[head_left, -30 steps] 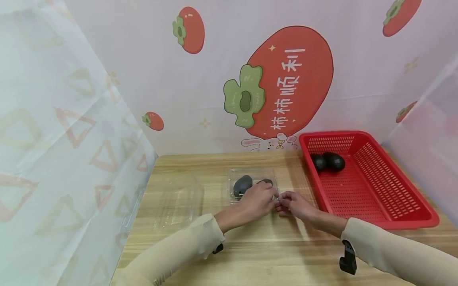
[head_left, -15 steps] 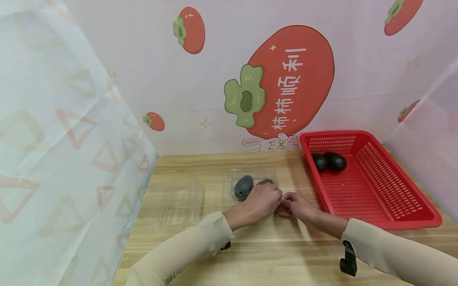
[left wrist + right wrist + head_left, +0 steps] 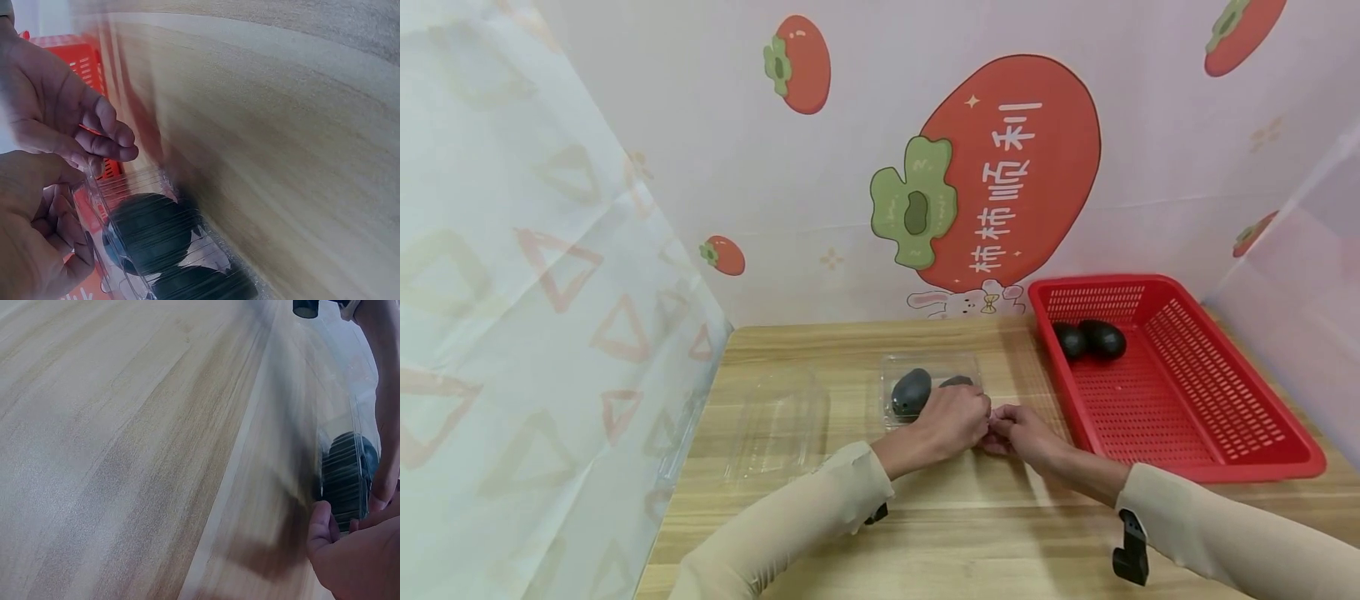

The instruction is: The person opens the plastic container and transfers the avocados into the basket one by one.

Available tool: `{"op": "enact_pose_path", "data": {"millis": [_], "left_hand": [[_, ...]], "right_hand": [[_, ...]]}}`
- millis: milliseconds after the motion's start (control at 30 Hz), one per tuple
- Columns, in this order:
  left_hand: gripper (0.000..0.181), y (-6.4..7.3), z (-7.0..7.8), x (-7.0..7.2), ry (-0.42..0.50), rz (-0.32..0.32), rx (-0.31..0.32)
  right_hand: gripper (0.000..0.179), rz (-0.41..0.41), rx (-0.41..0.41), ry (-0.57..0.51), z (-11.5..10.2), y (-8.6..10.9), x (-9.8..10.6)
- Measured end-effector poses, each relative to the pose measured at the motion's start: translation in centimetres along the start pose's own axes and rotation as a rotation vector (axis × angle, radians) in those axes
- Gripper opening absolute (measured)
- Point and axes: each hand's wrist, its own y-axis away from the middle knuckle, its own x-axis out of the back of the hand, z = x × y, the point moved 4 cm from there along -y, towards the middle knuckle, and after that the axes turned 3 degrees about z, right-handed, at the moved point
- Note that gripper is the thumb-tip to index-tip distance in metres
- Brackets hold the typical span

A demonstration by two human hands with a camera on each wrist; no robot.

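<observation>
A clear plastic clamshell box [image 3: 891, 365] stands mid-table with two dark avocados inside. One avocado [image 3: 912, 392] is in plain sight; the other avocado [image 3: 957, 382] is partly hidden behind my left hand [image 3: 953, 421]. Fingers of that hand pinch the box's rim at its near right corner. My right hand [image 3: 1028, 437] meets it there, thumb and fingertips pinching the same corner. In the left wrist view, the ribbed plastic wall [image 3: 134, 181] shows both avocados through it, with the two thumbs close together at the rim.
Right of the box stands a red plastic basket [image 3: 1180, 408] with two more avocados [image 3: 1101, 339] at its far left. Another clear plastic container [image 3: 775, 425] lies on the wooden table [image 3: 955, 533] to the left. Printed cloth walls enclose the back and sides.
My left hand has shifted slightly to the right along the rim, closer to my right hand. My right hand keeps its place at the corner.
</observation>
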Motion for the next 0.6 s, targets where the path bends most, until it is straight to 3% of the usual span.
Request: {"op": "enact_pose_path", "data": {"millis": [600], "left_hand": [[0.011, -0.01, -0.11, -0.17, 0.08, 0.033, 0.02]], "right_hand": [[0.02, -0.087, -0.038, -0.225, -0.36, 0.36, -0.24]]}}
